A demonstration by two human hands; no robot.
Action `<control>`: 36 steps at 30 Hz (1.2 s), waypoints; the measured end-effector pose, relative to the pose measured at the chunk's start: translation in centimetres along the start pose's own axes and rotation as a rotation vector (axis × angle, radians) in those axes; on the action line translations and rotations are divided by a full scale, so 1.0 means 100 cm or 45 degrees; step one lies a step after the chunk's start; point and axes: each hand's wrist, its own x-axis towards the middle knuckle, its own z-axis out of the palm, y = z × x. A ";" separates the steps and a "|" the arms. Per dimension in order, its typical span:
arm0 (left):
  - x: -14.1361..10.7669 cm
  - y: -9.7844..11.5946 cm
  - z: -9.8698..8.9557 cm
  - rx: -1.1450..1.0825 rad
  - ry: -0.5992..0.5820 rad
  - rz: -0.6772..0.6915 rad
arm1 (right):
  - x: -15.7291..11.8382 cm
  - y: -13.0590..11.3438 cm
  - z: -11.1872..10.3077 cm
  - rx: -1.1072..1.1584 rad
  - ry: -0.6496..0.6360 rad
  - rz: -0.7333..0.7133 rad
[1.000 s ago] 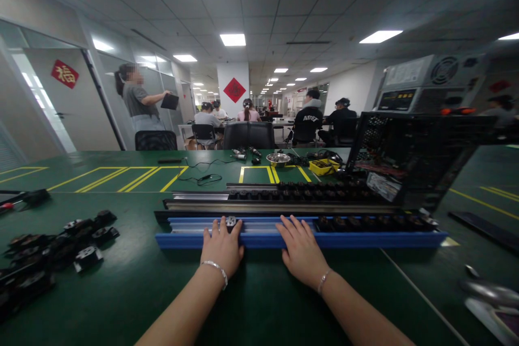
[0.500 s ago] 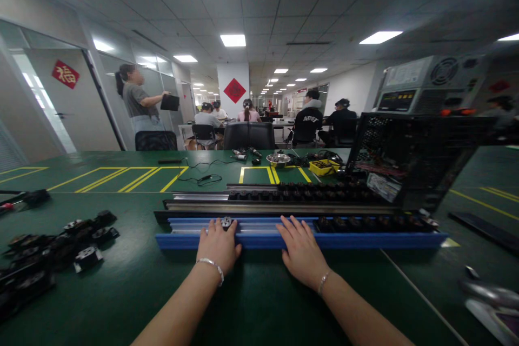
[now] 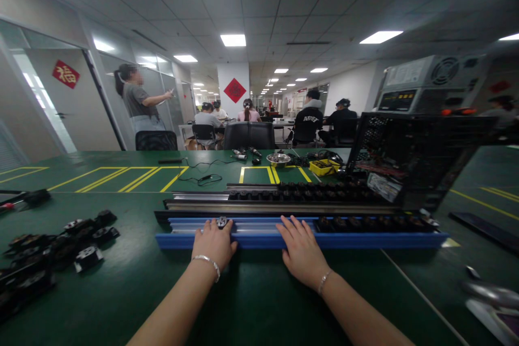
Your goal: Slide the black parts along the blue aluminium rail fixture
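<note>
A long blue rail [image 3: 259, 241] with a silvery channel lies across the green table in front of me. My left hand [image 3: 214, 243] is over its left part, fingers around a small black-and-white module [image 3: 221, 221] that sits in the channel. Resting on the middle of the rail, my right hand [image 3: 302, 248] has its fingers spread and holds nothing. Several black modules [image 3: 354, 224] stand in a row in the rail's right part. Behind it lie a dark rail [image 3: 259, 206] and another row of black modules [image 3: 312, 194].
Black modules [image 3: 87, 257] are heaped at the left. An open computer case [image 3: 421, 157] stands at the right. Farther back are a metal bowl [image 3: 278, 159], a yellow tray [image 3: 324, 166] and cables [image 3: 208, 179]. Several people are in the background.
My left hand and the module under it have moved slightly left along the rail. My right hand has stayed put. The standing person's dark flat object now appears as a thin light edge.
</note>
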 end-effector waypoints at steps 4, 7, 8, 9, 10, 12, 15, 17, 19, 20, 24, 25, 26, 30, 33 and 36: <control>0.001 -0.002 0.000 -0.013 -0.022 -0.012 | 0.001 -0.001 -0.001 0.004 -0.004 0.002; 0.001 -0.003 0.000 -0.012 -0.023 -0.016 | 0.001 -0.001 -0.001 0.006 -0.006 0.002; 0.001 -0.003 -0.001 -0.013 -0.024 -0.017 | 0.001 -0.001 -0.001 0.004 -0.007 0.003; 0.001 -0.004 -0.001 -0.014 -0.024 -0.021 | 0.001 -0.001 -0.001 0.002 -0.006 0.004; 0.001 -0.004 0.000 -0.015 -0.024 -0.023 | 0.001 -0.001 -0.001 -0.002 -0.006 0.006; 0.002 -0.005 0.000 -0.016 -0.018 -0.025 | 0.001 -0.001 0.000 -0.005 -0.006 0.009; 0.003 -0.008 0.001 -0.018 -0.010 -0.020 | 0.001 -0.001 0.000 -0.005 -0.008 0.010; 0.004 -0.010 0.001 -0.028 -0.017 -0.021 | 0.001 -0.001 0.000 -0.006 -0.012 0.011; 0.005 -0.013 0.001 -0.040 -0.027 -0.028 | 0.001 0.000 0.000 -0.008 -0.019 0.012; 0.005 -0.014 0.000 -0.045 -0.033 -0.032 | 0.001 0.000 0.000 -0.009 -0.021 0.014; 0.005 -0.016 -0.003 -0.052 -0.049 -0.039 | 0.001 0.000 0.000 -0.016 -0.018 0.016; 0.005 -0.016 -0.004 -0.054 -0.055 -0.038 | 0.001 -0.001 0.000 -0.017 -0.017 0.015; 0.005 -0.017 -0.004 -0.057 -0.065 -0.039 | 0.001 -0.001 0.000 -0.017 -0.019 0.012; 0.007 -0.022 -0.005 -0.075 -0.115 -0.065 | 0.000 -0.001 -0.001 -0.022 -0.024 0.006; 0.009 -0.028 -0.003 -0.081 -0.141 -0.070 | 0.000 -0.001 -0.001 -0.027 -0.018 0.003; 0.010 -0.031 -0.003 -0.097 -0.155 -0.071 | 0.001 -0.001 -0.001 -0.037 -0.020 0.003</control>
